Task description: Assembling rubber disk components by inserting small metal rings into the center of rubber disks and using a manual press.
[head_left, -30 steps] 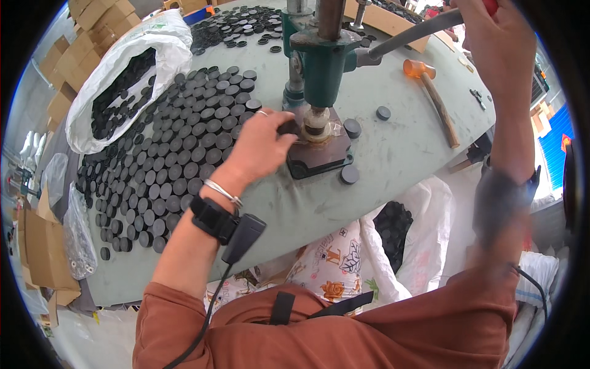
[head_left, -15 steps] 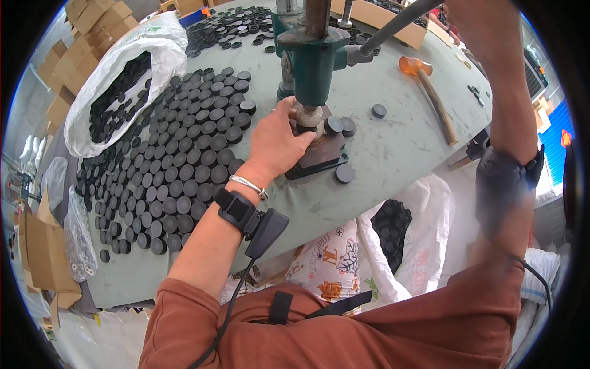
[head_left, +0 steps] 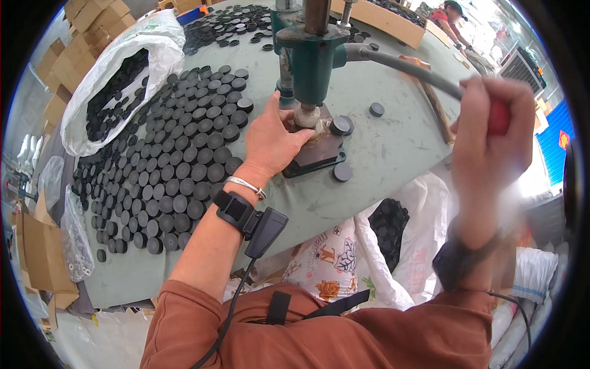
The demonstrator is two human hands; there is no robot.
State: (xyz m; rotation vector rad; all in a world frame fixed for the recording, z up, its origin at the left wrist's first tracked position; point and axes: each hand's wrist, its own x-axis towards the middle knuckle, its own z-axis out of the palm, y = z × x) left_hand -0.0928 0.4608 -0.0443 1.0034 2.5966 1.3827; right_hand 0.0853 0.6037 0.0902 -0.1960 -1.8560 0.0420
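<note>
My left hand reaches to the base of a green hand press. Its thumb and fingers close round a black round cap, mostly hidden, beneath the pale tip of the ram. My right hand, slightly blurred, is wrapped round the red knob at the end of the press's grey lever. Two black caps lie together beside the ram on the dark base plate. Another cap lies just off the plate's corner, and one more rests farther right.
Many black caps cover the table's left side, next to an open white sack of them. A mallet lies partly behind the lever. Below the table edge, another white sack holds black pieces. A person works at far right.
My right hand has come down with the lever, which now slopes downward to the right instead of up. My left hand stays at the ram. The person at far right shows more fully.
</note>
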